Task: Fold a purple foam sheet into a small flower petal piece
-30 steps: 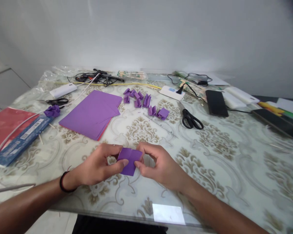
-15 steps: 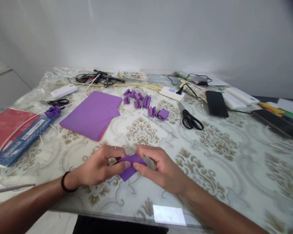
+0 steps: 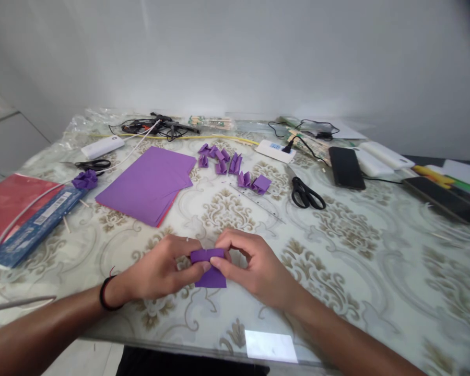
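Observation:
A small purple paper square [image 3: 213,279] is held between both hands above the patterned table, its far edge folded over in a narrow strip. My left hand [image 3: 168,266] pinches the paper's left side, thumb on top and fingers behind. My right hand [image 3: 248,263] grips the right side the same way, its thumb tip close to the left thumb. Farther back lie several folded purple pieces [image 3: 235,164]. To their left is a stack of purple sheets [image 3: 149,183] with a red edge showing beneath.
Black-handled scissors [image 3: 306,194] and a clear ruler [image 3: 258,202] lie beyond my right hand. A power strip [image 3: 274,150] and a phone [image 3: 347,167] sit farther back. At left are a purple crumpled-looking piece [image 3: 85,179], a red packet [image 3: 19,203] and more scissors [image 3: 93,165].
The purple paper has turned from a diamond position to lying square, and a folded strip now shows along its far edge. Both hands still hold it, with slightly shifted fingers.

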Tool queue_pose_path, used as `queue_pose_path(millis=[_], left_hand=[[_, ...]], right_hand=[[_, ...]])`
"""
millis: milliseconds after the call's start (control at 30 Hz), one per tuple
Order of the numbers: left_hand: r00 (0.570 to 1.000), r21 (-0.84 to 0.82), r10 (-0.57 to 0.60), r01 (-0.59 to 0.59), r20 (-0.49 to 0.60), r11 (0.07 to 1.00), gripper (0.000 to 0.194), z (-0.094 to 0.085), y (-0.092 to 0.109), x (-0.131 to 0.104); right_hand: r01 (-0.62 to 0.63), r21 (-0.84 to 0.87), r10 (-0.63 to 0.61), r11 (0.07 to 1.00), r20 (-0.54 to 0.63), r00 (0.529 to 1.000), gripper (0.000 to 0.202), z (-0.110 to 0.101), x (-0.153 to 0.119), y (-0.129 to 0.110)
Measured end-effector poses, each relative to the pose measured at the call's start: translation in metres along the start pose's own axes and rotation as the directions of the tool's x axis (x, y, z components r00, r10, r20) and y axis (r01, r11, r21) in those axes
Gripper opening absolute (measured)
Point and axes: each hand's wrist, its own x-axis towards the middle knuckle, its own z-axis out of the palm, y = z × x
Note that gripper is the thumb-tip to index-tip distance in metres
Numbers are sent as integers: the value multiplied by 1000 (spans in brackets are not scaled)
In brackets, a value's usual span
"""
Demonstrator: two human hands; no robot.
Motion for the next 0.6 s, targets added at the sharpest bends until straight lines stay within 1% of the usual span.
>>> queue_pose_path(millis=[167,267,433,600], left_hand=[[991,20,132,-132,3,991,27,2,-2,-3],[985,26,174,-174,-1,984,28,1,-3,-3],[984,27,177,-177,16,984,26,-1,-3,-4],[986,39,167,-168,12,985,29,-4,0,-4]], right_hand=[[36,10,-36,999,6,999,15,2,-3,1],[55,4,-55,998,5,998,18,2,-4,1],[32,-7,-31,999,5,999,21,-1,-2,-3],[-12,9,12,1000,0,1000,24,-6,-2,-5]])
